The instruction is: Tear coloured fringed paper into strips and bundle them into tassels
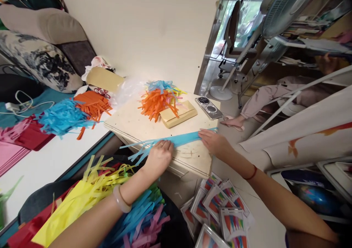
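A folded strip of blue tissue paper [184, 139], cut into fringes at its ends, lies across the front of a small cream table [129, 121]. My left hand [161, 153] is closed on the strip near its left fringes, with the fingers bent down onto it. At the other end, my right hand [213, 142] grips the paper, fingers pressed together beside the table's right edge. Behind the strip sit a brown paper packet [180, 115] and a pile of orange fringed tissue paper [150, 102]. A phone [209, 108] lies at the back right.
Yellow fringed tissue paper [70, 207] and other coloured bunches cover my lap. On the white surface at left lies a blue fringed bundle [62, 116]. Several packaged tassel sets [233, 224] are piled on the floor. Another person's leg [260, 99] and a standing fan [288, 11] are at right.
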Demonstrator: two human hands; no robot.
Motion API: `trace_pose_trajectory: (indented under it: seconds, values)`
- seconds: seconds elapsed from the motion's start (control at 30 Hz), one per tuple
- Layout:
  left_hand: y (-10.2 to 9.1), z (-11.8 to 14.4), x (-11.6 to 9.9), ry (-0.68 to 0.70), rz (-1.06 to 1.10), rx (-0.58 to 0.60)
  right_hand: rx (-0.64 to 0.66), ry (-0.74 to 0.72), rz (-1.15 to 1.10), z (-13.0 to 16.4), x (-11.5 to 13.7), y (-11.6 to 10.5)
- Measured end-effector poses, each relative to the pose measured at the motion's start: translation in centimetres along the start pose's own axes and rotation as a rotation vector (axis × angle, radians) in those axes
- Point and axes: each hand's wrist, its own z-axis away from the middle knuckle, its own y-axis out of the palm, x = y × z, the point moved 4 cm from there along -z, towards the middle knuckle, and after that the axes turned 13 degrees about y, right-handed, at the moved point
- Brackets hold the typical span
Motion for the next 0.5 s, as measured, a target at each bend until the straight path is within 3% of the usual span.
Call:
trace_pose_trajectory:
  seconds: [0.07,0.17,0.3,0.37,0.5]
  values:
    - [0.1,-0.2,-0.1,-0.01,-0.007,0.002,-0.003,0.04,0.086,0.0,0.2,-1.2]
    - [0.1,-0.4,-0.1,-0.014,-0.049,-0.005,0.02,-0.015,0.016,-0.9,3.8,-2.4]
    - [0.1,-0.4,0.0,0.011,-0.079,-0.023,0.083,-0.159,-0.137,-2.5,7.9,-1.3]
    - [0.1,-0.2,0.1,0.017,-0.078,-0.037,0.078,-0.18,-0.199,-2.8,7.5,-0.3]
    - [-0.1,0.9,1.2,-0.042,0.002,-0.123,0.031,-0.08,-0.462,-2.6,3.3,0.3]
